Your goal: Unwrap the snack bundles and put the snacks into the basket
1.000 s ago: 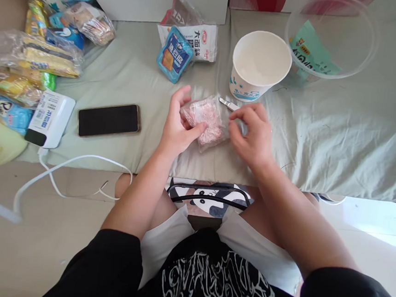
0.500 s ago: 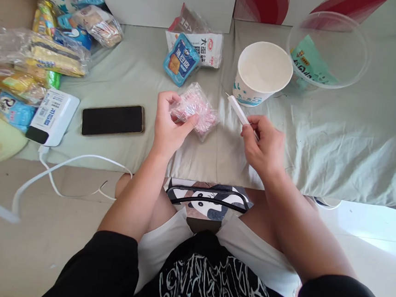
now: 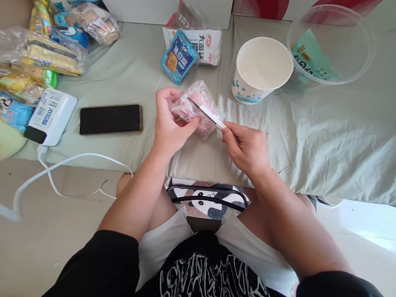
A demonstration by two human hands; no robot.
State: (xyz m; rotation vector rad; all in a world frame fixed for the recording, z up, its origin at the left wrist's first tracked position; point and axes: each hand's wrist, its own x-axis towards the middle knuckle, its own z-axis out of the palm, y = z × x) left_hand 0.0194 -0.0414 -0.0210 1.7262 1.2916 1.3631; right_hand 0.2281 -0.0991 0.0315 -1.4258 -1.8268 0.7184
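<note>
My left hand [image 3: 169,124] grips a small clear plastic packet with pink contents [image 3: 201,99], held just above the pale green cloth [image 3: 341,133]. My right hand [image 3: 245,145] holds a small white-handled knife [image 3: 208,113]. Its blade lies across the packet, tip pointing left toward my left thumb. A white paper cup [image 3: 262,71] stands just beyond and to the right of the packet.
A black phone [image 3: 110,119] and a white power bank [image 3: 50,116] with a white cable [image 3: 75,161] lie at the left. Snack packets [image 3: 36,58] pile up at the far left. A blue packet [image 3: 177,57], a white bag [image 3: 202,40] and a clear plastic bowl [image 3: 332,44] sit behind.
My right hand picked the knife up from beside the cup and swung its blade left onto the packet. My left hand lifted the packet slightly.
</note>
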